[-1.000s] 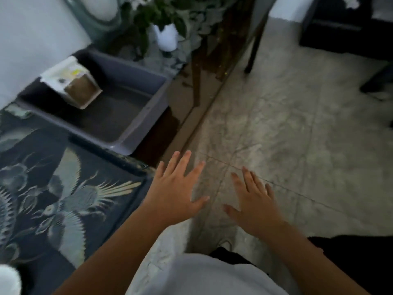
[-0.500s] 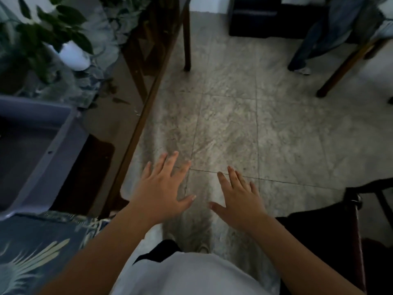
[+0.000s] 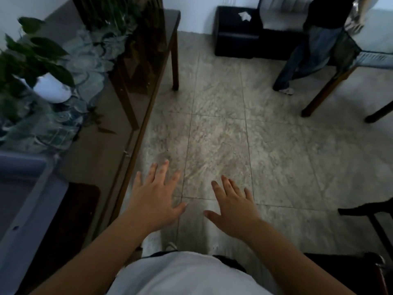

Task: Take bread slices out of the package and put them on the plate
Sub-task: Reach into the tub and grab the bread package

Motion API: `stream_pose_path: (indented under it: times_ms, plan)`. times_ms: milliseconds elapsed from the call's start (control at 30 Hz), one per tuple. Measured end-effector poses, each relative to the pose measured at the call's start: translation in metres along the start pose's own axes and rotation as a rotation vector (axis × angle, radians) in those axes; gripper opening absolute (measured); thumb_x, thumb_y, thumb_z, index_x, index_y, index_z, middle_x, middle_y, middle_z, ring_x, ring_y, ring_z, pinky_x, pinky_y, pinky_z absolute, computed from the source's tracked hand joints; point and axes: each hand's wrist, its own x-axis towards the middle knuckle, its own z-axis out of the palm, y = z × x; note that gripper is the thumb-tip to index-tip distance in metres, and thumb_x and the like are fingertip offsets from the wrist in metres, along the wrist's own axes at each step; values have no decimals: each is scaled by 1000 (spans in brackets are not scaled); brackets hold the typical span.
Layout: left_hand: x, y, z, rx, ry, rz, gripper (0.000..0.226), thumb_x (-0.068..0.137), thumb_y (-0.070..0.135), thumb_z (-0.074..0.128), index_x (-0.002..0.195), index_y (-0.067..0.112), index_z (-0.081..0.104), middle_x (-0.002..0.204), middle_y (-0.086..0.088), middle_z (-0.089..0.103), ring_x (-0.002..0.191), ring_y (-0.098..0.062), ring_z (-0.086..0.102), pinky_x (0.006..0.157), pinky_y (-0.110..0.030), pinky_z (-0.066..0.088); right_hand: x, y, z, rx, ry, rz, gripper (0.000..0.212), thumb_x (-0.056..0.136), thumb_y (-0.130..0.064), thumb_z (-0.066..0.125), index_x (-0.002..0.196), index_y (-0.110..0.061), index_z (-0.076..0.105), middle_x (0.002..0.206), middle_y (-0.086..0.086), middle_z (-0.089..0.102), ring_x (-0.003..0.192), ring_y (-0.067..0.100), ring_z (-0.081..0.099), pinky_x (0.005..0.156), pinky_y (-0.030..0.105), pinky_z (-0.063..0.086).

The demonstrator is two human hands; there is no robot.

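Both my hands hang in the air in front of me, palms down, over the pale marbled floor tiles (image 3: 223, 133). My left hand (image 3: 156, 198) has its fingers (image 3: 163, 170) spread wide, thumb stuck out to the right, and nothing lies under or between them. My right hand (image 3: 232, 204) is just beside it, apart by a narrow gap between the two thumbs; its fingers (image 3: 226, 184) are fanned a little less widely and also grip nothing. Neither hand touches the other or anything else I can see.

The bread package and the plate do not show anywhere in my view, so I cannot tell where they lie. At my left stands a dark glass-topped table (image 3: 136, 77) whose edge runs just beside my left hand. On it sit a leafy plant in a white pot (image 3: 52, 88) and a grey bin (image 3: 27, 201), cut off by the left edge, its inside too dark to make out. My white shirt (image 3: 182, 275) fills the bottom. Far off at upper right stand another person's jeans-clad legs (image 3: 302, 60), the body cut off above, next to a wooden chair leg (image 3: 327, 92).
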Motion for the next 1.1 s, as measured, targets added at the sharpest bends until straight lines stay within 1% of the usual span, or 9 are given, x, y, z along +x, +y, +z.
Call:
stream_pose_path:
  times_ms: [100,200,367,500,633,767,933,1033,1100]
  plan:
    - [13,-26,-6,1,2,-46,92,76,80,18,154,33,4,166,-8,1,150,-31,1,115,-61,11,38,-16,-21,-25,-20,-56,90,88,-76,30,156,-28,-5,168,6,-10,153,26,-6,120,56,6]
    - [15,-52,-8,-14,-3,-180,91,77,81,20,153,33,4,166,-8,1,149,-31,1,114,-62,11,77,-38,-38,-72,-27,-197,88,90,-74,30,156,-28,-6,168,5,-9,154,26,-4,121,55,8]
    - [0,-80,-6,-80,30,-473,89,77,78,24,152,33,7,166,-8,4,149,-32,2,112,-63,13,148,-86,-58,-188,-82,-501,86,92,-67,37,156,-27,-3,168,6,-7,154,26,-3,120,53,8]
    - [-29,-83,-4,-150,41,-776,89,78,80,17,152,35,-3,166,-6,-5,149,-31,-6,114,-61,8,187,-130,-72,-308,-144,-773,87,92,-66,37,157,-25,-3,168,7,-7,153,26,-4,120,52,8]
    - [-62,-70,0,-239,79,-1081,90,76,81,18,151,38,-7,165,-3,-8,149,-29,-11,116,-59,4,203,-175,-77,-374,-192,-1029,86,91,-66,38,157,-28,0,168,5,-9,153,24,-5,120,54,8]
    - [-91,-48,6,-267,110,-1332,92,76,82,21,151,37,-5,165,-4,-6,149,-29,-9,116,-57,4,197,-213,-68,-449,-224,-1236,86,91,-68,36,157,-28,-2,168,5,-10,153,25,-6,119,54,7]
    - [-117,-36,6,-271,159,-1449,92,76,80,26,152,36,-2,166,-5,-3,150,-29,-6,116,-57,4,172,-250,-56,-492,-261,-1391,87,91,-70,36,156,-30,-5,167,2,-12,153,23,-7,120,53,8]
    - [-122,-40,4,-265,204,-1444,91,77,79,29,152,35,1,166,-6,-1,150,-29,-5,117,-58,7,163,-263,-53,-501,-272,-1433,87,90,-71,36,156,-30,-4,167,3,-12,153,24,-6,120,53,8]
    - [-128,-50,3,-252,236,-1441,91,77,79,30,151,35,1,166,-6,0,150,-29,-4,116,-59,7,157,-277,-51,-506,-248,-1461,88,90,-71,37,156,-30,-3,167,4,-10,153,25,-5,120,53,10]
